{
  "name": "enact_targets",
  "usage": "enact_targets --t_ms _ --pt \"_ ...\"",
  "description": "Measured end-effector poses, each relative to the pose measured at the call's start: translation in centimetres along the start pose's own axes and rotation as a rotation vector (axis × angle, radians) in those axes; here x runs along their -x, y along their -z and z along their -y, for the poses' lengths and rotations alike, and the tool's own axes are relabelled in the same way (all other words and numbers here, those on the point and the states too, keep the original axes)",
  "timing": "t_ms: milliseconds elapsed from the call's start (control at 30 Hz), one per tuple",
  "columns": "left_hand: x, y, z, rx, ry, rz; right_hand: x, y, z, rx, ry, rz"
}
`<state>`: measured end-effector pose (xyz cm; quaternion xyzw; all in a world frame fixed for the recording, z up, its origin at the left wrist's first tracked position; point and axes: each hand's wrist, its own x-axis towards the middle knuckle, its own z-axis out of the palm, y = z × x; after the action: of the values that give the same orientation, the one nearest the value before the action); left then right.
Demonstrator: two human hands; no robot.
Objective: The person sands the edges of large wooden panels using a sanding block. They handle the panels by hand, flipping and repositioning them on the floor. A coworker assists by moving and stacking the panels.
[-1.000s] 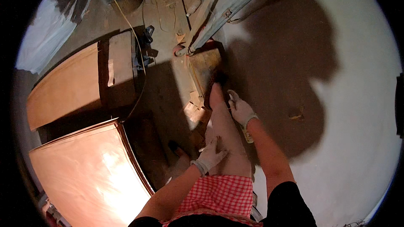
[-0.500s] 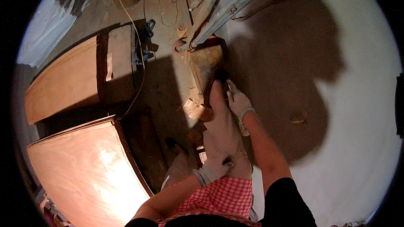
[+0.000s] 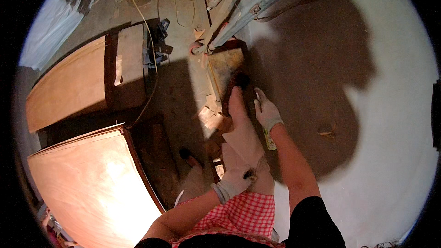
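Leg (image 3: 243,144), left hand (image 3: 233,183) curled over it, right hand (image 3: 268,113) curled near bottle (image 3: 270,142), what hands hold unclear

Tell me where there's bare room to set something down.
The lit top of the sheet stack, lower left, shows nothing on it; the left forearm borders it. Shadowed floor looks bare between the farther panels and the worn block. It's crowded around the right hand: leg alongside, wood scraps left of that.

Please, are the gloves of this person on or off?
On: pale gloves cover the left hand and right hand, their cuffs meeting bare forearms.
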<state>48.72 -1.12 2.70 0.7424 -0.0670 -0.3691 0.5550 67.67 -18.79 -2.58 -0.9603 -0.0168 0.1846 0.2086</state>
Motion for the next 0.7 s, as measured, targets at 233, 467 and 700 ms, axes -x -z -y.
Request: enact_targets --t_ms 233,467,700 --pt "0.4 -0.2 0.0 0.032 -0.012 -0.059 0.8 0.6 -1.5 0.052 -0.138 0.095" --pt "1.0 0.0 0.3 -0.013 0.002 -0.099 -2.2 1.6 1.1 0.059 -0.094 -0.079" --pt "2.2 -0.7 1.9 -0.032 -0.017 -0.14 -0.6 0.4 0.0 0.109 -0.328 0.005"
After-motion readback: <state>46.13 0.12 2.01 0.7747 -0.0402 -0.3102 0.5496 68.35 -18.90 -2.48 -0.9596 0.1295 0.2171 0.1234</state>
